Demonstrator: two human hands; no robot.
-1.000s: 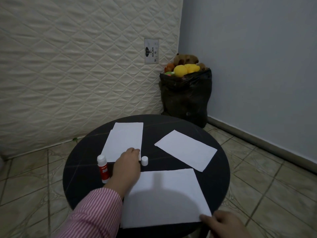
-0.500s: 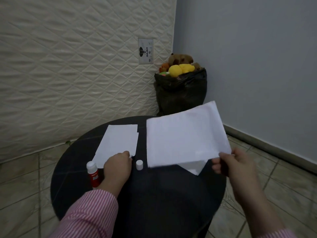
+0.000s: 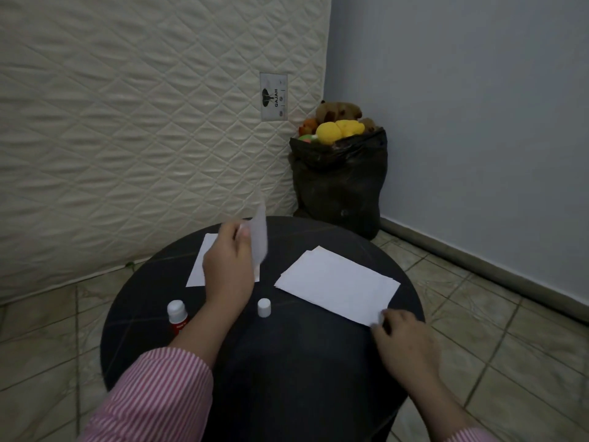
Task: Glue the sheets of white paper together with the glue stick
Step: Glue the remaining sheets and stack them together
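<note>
The glue stick stands upright on the round black table, uncapped by the look of it, just left of the left forearm; its white cap stands just right of that forearm. The left hand is raised beyond both, pinching 1 blurred sheet lifted edge-on above another sheet lying flat at the table's far left. At the table's right, 2 stacked sheets lie flat; the right hand pinches their near corner. Behind the table a black bag of soft toys stands against the wall.
</note>
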